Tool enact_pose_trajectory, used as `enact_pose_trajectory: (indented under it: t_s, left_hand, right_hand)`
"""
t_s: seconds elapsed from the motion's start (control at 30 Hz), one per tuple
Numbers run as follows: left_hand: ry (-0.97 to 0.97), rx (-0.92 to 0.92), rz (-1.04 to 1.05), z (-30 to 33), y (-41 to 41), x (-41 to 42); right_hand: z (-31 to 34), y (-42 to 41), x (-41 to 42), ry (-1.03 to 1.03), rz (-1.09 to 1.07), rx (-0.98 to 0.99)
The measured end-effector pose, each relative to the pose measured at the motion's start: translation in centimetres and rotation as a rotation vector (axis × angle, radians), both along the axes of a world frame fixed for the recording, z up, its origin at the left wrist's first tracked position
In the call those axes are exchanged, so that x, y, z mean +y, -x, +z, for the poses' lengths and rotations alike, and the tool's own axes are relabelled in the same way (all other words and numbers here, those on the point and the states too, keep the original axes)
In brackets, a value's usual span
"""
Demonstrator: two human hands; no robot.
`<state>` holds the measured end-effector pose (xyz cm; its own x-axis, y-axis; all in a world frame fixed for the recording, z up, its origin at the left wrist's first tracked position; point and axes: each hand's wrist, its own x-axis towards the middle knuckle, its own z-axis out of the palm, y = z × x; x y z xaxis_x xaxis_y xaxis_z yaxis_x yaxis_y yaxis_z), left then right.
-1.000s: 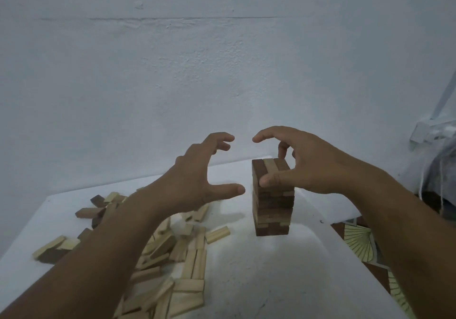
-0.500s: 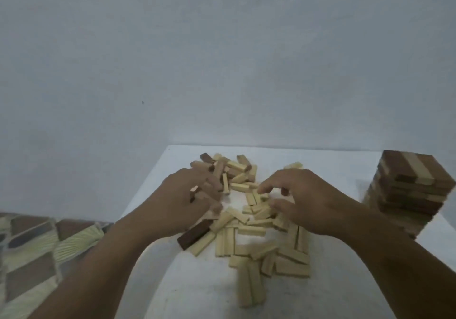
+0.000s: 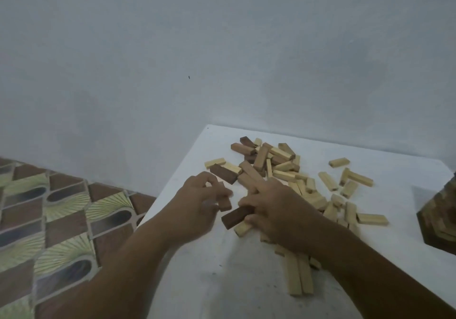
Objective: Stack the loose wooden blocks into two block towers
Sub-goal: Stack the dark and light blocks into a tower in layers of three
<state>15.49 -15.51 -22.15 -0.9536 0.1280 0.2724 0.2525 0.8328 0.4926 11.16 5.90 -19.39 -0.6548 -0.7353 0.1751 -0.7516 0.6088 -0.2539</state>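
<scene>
Right hand (image 3: 276, 210) clamps a dark block (image 3: 235, 217), long axis running left-near to right-far, a pale block (image 3: 243, 227) just beneath it, both low over the white table (image 3: 197, 281). Left hand (image 3: 197, 205) pinches one brown block (image 3: 224, 201), its long axis pointing near to far. The loose pile (image 3: 291, 170) lies beyond the hands, too jumbled to count. One tower (image 3: 439, 220) stands at the right edge, partly cut off.

Head view: single camera, above and behind both hands, facing forward and down, close over the white table (image 3: 197, 281); wall beyond.
</scene>
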Motion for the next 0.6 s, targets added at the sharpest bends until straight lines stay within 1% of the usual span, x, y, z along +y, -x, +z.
enact_pose_trajectory:
  t_s: [0.1,0.2,0.3,0.4,0.43,0.53,0.6]
  left_hand:
    - [0.021,0.011,0.042,-0.7,-0.1,-0.2]
    - [-0.041,0.026,0.116,-1.3,-0.3,-0.3]
    - [-0.142,0.012,0.185,-1.1,-0.5,-0.3]
    - [-0.271,0.022,0.233,-1.1,-0.4,-0.3]
    - [-0.295,0.036,0.232,-1.2,-0.5,-0.3]
    - [-0.388,0.034,0.231,-1.1,-0.6,-0.3]
    - [-0.419,0.029,0.241,-1.1,-0.7,-0.4]
  right_hand:
    - [0.0,-0.3,-1.3,-0.059,0.002,0.004]
    - [0.5,0.0,-1.9,-0.033,-0.01,-0.014]
    - [1.0,0.3,-1.9,-0.004,-0.04,-0.099]
    - [1.1,0.5,-2.0,0.072,-0.055,-0.235]
    - [1.0,0.7,-2.2,0.091,-0.056,-0.249]
    - [0.9,1.3,-2.4,0.174,-0.089,-0.19]
    - [1.0,1.6,-2.5,0.254,-0.165,-0.171]
